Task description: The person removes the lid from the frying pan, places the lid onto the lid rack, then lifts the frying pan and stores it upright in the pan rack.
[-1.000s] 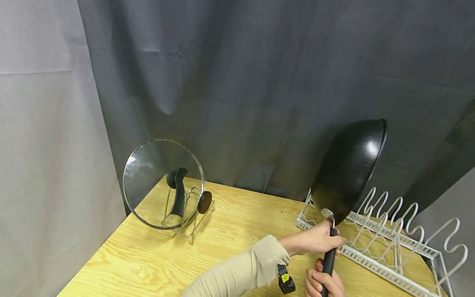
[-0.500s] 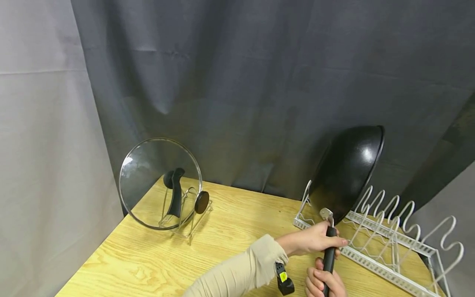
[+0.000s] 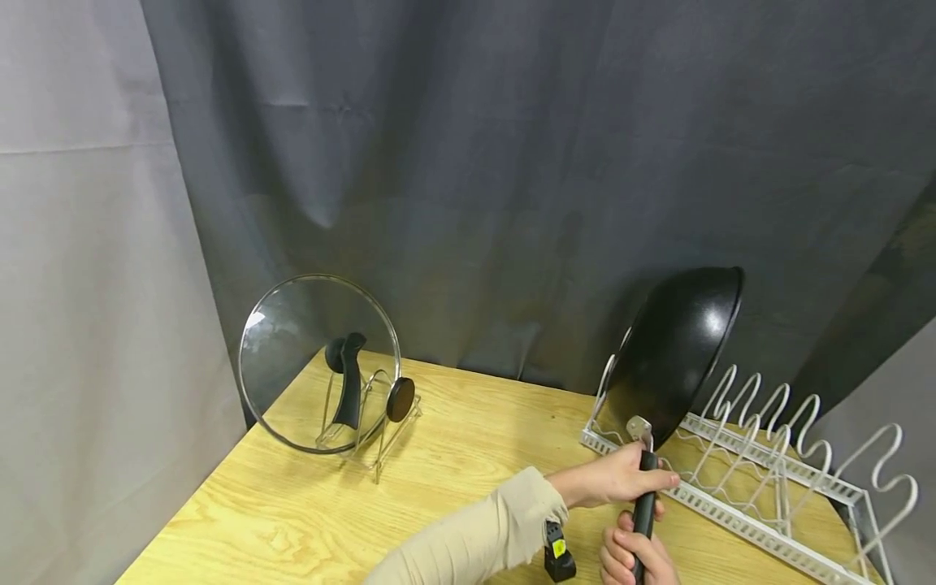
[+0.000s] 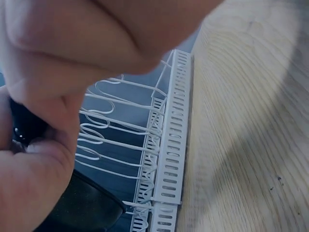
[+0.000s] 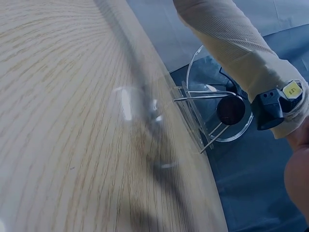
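Observation:
Both hands grip the black handle (image 3: 644, 512) of a wok (image 3: 676, 357), tilted on its side with its rounded outside toward me. My left hand (image 3: 617, 475) wraps the handle close to the metal bracket, its thumb lying across the top. Lower down, my right hand (image 3: 634, 552) curls round the handle's end. The wok's lower edge is down among the wires at the left end of a white rack (image 3: 764, 534). In the left wrist view, part of the wok (image 4: 87, 203) shows below my fingers, beside the rack's slotted rail (image 4: 174, 130).
A glass lid (image 3: 285, 349) with a dark handle stands in a small wire stand (image 3: 380, 455) on the left of the wooden table (image 3: 292, 520). Tall wavy white wires rise along the rack to the right. A dark curtain (image 3: 475, 203) hangs behind.
The wok has come down and slightly left, deeper between the wires at the rack's left end. Both hands have kept their grip on the handle.

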The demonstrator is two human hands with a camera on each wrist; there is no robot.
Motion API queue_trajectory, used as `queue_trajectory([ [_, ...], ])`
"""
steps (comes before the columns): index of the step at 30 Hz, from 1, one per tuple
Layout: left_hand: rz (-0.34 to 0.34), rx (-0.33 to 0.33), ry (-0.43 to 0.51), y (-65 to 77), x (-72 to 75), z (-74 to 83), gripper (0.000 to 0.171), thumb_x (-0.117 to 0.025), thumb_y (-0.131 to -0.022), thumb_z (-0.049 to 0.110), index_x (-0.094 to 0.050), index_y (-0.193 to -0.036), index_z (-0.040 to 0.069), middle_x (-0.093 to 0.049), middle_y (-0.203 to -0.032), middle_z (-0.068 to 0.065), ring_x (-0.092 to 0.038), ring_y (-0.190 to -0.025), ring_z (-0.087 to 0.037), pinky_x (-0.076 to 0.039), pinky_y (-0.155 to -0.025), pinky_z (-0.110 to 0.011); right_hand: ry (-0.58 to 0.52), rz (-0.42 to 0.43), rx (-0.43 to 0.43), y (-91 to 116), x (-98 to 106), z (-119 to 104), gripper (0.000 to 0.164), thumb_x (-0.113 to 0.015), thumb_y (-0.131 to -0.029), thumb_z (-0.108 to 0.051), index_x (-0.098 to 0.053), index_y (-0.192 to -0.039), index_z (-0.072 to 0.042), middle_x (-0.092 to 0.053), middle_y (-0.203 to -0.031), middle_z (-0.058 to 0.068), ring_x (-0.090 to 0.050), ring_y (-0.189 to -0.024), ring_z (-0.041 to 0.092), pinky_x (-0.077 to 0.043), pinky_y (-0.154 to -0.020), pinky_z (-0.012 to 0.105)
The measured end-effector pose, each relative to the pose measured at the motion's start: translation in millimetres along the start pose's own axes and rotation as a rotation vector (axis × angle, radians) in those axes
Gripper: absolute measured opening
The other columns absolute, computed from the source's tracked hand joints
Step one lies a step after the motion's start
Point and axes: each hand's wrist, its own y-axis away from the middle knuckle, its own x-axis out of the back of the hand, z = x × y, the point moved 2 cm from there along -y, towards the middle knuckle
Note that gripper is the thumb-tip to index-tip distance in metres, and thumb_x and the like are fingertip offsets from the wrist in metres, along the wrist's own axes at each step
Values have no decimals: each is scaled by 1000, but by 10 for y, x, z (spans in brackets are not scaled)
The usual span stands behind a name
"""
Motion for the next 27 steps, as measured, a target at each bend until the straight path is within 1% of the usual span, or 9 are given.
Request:
queue_trajectory([
  [5, 33, -1, -67, -29, 11, -52, 21, -56, -92, 7, -45, -75, 10, -53, -52, -1, -57, -45, -6, -44, -48, -15, 0, 19, -16, 14, 5, 0, 38, -12, -98, 3, -47, -105, -12, -13, -67, 2, -17, -53, 11, -14, -50, 23],
  [8, 39, 10, -90, -38, 17, -81, 24, -57, -92, 8, -46, -71, 10, -54, -51, -1, -57, -45, -5, -44, -48, -14, -27, 51, -37, 30, 14, 7, 34, -15, -99, 1, -47, -103, -12, -12, -67, 1, -16, -53, 10, -15, -51, 23],
  [12, 59, 51, -87, -35, 24, -124, 30, -58, -93, 11, -46, -65, 11, -54, -50, -1, -57, -46, -5, -43, -48, -14, -75, 97, -69, 53, 22, 16, 29, -19, -101, -3, -47, -101, -12, -11, -67, 1, -15, -54, 10, -17, -54, 23],
  [15, 79, 80, -77, -32, 29, -149, 32, -59, -92, 12, -45, -63, 13, -55, -50, -2, -56, -46, -5, -43, -48, -15, -85, 100, -77, 55, 32, 15, 30, -19, -101, -3, -47, -100, -12, -10, -67, 1, -16, -54, 9, -17, -54, 22],
  [17, 84, 89, -71, -31, 34, -160, 34, -59, -92, 12, -44, -62, 13, -54, -49, -2, -56, -46, -6, -43, -47, -16, -84, 92, -79, 52, 39, 13, 31, -18, -101, -3, -48, -100, -12, -11, -67, 1, -17, -55, 9, -17, -54, 22],
  [20, 80, 83, -62, -36, 43, -169, 34, -58, -92, 12, -43, -61, 13, -53, -50, -1, -56, -47, -6, -43, -46, -16, -82, 97, -83, 51, 50, 15, 30, -19, -101, -3, -48, -100, -12, -11, -67, 1, -18, -55, 9, -17, -54, 23],
  [23, 67, 84, -39, -39, 51, -182, 32, -59, -93, 12, -44, -64, 12, -52, -53, -1, -57, -49, -7, -45, -48, -17, -83, 106, -89, 56, 64, 20, 31, -20, -101, -3, -49, -99, -12, -11, -67, 1, -18, -55, 9, -17, -54, 23],
  [25, 49, 90, 0, -40, 57, -193, 25, -58, -94, 13, -46, -72, 11, -53, -58, -1, -58, -51, -9, -46, -50, -18, -74, 95, -86, 54, 69, 19, 32, -19, -100, -3, -50, -99, -12, -11, -67, 1, -18, -55, 9, -16, -54, 23],
  [27, 29, 102, 43, -39, 64, -198, 16, -57, -95, 13, -47, -83, 11, -55, -65, 0, -58, -54, -11, -47, -51, -20, -63, 89, -78, 49, 71, 14, 32, -19, -101, -3, -50, -100, -12, -11, -67, 1, -18, -55, 9, -16, -53, 23],
])
